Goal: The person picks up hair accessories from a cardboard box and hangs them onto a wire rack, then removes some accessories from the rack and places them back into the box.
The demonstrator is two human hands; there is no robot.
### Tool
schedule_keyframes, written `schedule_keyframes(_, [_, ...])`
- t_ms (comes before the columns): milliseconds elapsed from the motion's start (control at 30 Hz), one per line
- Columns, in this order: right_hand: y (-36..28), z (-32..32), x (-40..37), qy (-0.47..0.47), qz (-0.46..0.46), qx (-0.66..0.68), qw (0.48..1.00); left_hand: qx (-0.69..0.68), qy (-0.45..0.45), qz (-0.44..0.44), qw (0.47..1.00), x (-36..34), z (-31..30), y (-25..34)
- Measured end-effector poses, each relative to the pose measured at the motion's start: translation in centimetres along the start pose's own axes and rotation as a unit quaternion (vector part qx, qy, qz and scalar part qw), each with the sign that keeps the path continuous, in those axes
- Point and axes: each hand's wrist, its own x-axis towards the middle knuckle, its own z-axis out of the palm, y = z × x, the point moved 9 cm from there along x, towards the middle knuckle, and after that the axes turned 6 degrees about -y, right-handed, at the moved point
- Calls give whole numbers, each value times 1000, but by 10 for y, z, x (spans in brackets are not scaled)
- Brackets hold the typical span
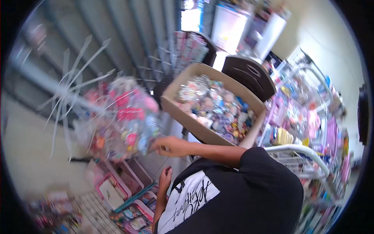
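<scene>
Nearest lens: black T-shirt (249, 195), white print across front. Read "ARCO" in block capitals with a script word beneath; script not legible.

Just ahead of shirt, left hand (165, 176): fingers curled inward, nothing seen in it; cannot tell if holding something small.

Beyond it, right hand (168, 146) at full reach, fingertips drawn together on lower edge of hanging packets (124, 117). Judged a pinch on one packet, not certain owing to motion blur.

Below hands, noted pink boxed toys (117, 187) leaning low at floor level.

Packets bunched on a few prongs of display rack (58, 91), bright pink and red, touching one another. Labels smeared; no wording recoverable.

Higher and leftward on rack, bare hooks (78, 74) sticking out, well apart from loaded ones.

Past rack, open cardboard box (187, 115) heaped to rim with small packaged goods (214, 105), near right hand but not touching.

Progress, judged from layout only: one cluster of prongs filled, many hooks unfilled, box apparently full. Early to middle stage, then, with most stock not yet hung.

Farther back: dark chair (249, 76) just behind box, white wire trolley (300, 150) at right, white cabinet (228, 25) by far wall with a yellow sticker, too small to read.
</scene>
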Motion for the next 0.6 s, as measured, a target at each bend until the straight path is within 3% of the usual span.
schedule_keyframes(33, [7, -34, -17, 86, 19, 17, 996, 21, -19, 11, 1000, 19, 8, 44])
schedule_keyframes(100, [34, -100, -67, 269, 68, 15, 961, 106, -36, 129, 985, 55, 33, 132])
schedule_keyframes(167, [69, -146, -118, 407, 130, 47, 903, 168, -24, 292, 941, 76, 57, 211])
schedule_keyframes(233, [123, -179, -172, 546, 166, 53, 819, 231, -6, 394, 889, 86, 81, 277])
schedule_keyframes(300, [163, -198, -228, 591, 280, 56, 754, 279, -26, 426, 860, 107, 103, 314])
schedule_keyframes(367, [204, -205, -278, 551, 408, -155, 711, 321, -36, 462, 826, 125, 119, 334])
schedule_keyframes(400, [207, -205, -294, 466, 482, -125, 731, 343, -54, 469, 812, 133, 127, 339])
schedule_keyframes(433, [198, -204, -311, 403, 582, -111, 697, 365, -71, 475, 798, 140, 135, 342])
schedule_keyframes(500, [204, -195, -337, 380, 628, -111, 670, 380, -79, 488, 782, 149, 141, 342])
schedule_keyframes(567, [192, -189, -350, 355, 662, -131, 646, 421, -144, 431, 785, 170, 150, 312])
schedule_keyframes(600, [188, -186, -355, 325, 692, -152, 627, 425, -146, 457, 768, 168, 152, 315])
